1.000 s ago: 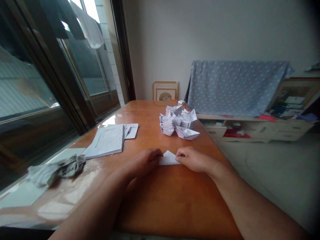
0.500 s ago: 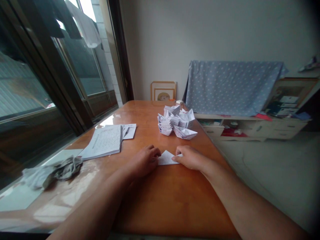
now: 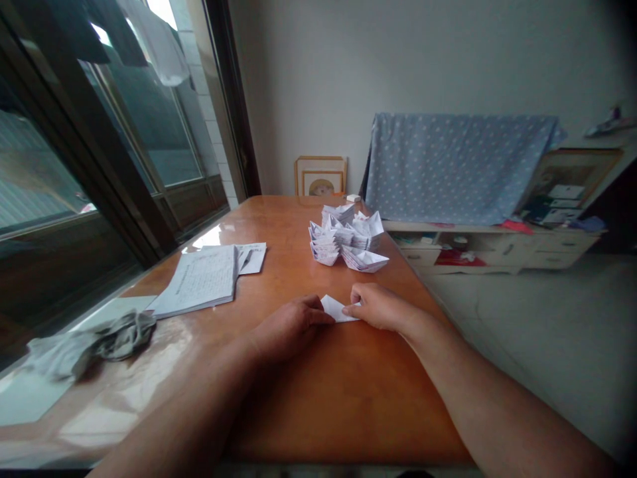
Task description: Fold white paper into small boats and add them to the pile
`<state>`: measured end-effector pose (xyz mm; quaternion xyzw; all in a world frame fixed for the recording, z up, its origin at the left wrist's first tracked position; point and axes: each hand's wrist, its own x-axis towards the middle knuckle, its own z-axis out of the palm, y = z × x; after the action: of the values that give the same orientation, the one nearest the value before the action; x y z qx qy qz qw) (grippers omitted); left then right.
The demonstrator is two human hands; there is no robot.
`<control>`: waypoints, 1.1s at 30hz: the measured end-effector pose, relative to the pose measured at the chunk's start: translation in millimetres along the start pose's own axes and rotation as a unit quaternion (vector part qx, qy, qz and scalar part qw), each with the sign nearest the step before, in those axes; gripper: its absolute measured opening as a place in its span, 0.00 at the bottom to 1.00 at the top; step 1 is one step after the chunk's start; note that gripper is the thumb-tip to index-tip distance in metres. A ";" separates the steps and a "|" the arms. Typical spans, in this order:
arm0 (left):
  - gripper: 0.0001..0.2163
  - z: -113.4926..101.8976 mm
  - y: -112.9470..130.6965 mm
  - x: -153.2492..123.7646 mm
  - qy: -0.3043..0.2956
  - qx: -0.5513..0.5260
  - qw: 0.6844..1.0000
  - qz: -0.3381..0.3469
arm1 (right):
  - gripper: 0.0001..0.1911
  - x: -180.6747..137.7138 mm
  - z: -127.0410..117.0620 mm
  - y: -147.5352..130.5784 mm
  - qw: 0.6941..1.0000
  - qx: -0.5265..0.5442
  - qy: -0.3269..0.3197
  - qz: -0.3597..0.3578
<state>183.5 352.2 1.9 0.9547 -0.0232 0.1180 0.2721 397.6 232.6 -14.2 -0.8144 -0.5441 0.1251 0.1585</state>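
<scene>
Head view: a folded white paper triangle (image 3: 334,308) lies on the glossy orange-brown wooden table (image 3: 318,405), its peak now tipped toward the upper left instead of standing more upright as it did a moment ago. The left hand (image 3: 291,326) curls narrowly over its left corner, while the right hand (image 3: 378,307) pinches its right end between the fingertips. At twelve o'clock sits a heap of crisp, sharp-creased paper boats (image 3: 346,239); at ten o'clock, a handwritten notebook (image 3: 196,280); at nine o'clock, a crumpled grey cloth (image 3: 89,345).
</scene>
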 end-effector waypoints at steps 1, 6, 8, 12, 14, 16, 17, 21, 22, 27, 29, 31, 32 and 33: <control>0.16 -0.7 -0.4 -0.2 -0.001 0.000 1.000 -0.001 | 0.14 -0.1 -2.2 2.3 1.000 -0.005 0.004 0.007; 0.17 -0.5 -3.6 -1.5 -0.006 0.010 1.000 -0.011 | 0.09 -6.5 -17.7 0.3 0.998 -0.029 0.045 0.024; 0.17 1.2 -6.0 -1.7 -0.004 0.010 1.000 -0.008 | 0.07 -14.6 -22.8 -10.2 0.998 -0.029 0.058 -0.023; 0.16 3.2 -10.1 -0.8 0.002 -0.004 1.000 0.001 | 0.10 -38.5 -25.4 -36.7 0.984 -0.040 0.016 -0.175; 0.16 2.8 -11.2 -0.1 0.003 -0.019 1.000 -0.004 | 0.10 -49.9 -23.7 -46.8 0.981 -0.055 0.001 -0.187; 0.14 2.5 -12.1 0.4 0.006 -0.028 0.999 -0.018 | 0.11 -58.4 -21.5 -53.3 0.977 -0.076 -0.010 -0.198; 0.13 2.6 -12.7 0.5 0.007 -0.027 0.999 -0.025 | 0.13 -61.4 -20.5 -55.5 0.976 -0.085 -0.013 -0.201; 0.09 5.5 -15.5 0.9 0.028 -0.014 0.998 -0.054 | 0.21 -67.3 -17.5 -60.4 0.973 -0.114 -0.022 -0.199; 0.08 6.5 -16.0 0.9 0.038 -0.013 0.997 -0.066 | 0.22 -67.9 -17.0 -61.1 0.973 -0.122 -0.024 -0.197; 0.10 8.9 -17.4 0.3 0.053 -0.015 0.994 -0.097 | 0.21 -68.7 -17.3 -60.0 0.968 -0.167 -0.039 -0.183; 0.11 8.6 -18.4 -0.2 0.052 -0.013 0.994 -0.093 | 0.20 -68.3 -20.4 -56.5 0.968 -0.180 -0.042 -0.172; 0.12 8.1 -19.5 -0.7 0.049 -0.014 0.994 -0.092 | 0.18 -67.3 -25.3 -50.6 0.969 -0.186 -0.046 -0.158; 0.12 7.6 -19.8 -1.0 0.048 -0.013 0.994 -0.094 | 0.16 -66.5 -28.1 -46.8 0.970 -0.188 -0.048 -0.150; 0.12 7.1 -19.8 -1.2 0.046 -0.011 0.994 -0.095 | 0.15 -65.4 -30.9 -42.7 0.971 -0.188 -0.049 -0.139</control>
<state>186.0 365.2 -14.4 0.9430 0.0791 0.1347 0.2937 348.4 183.6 33.1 -0.7387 -0.6730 0.0370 -0.0082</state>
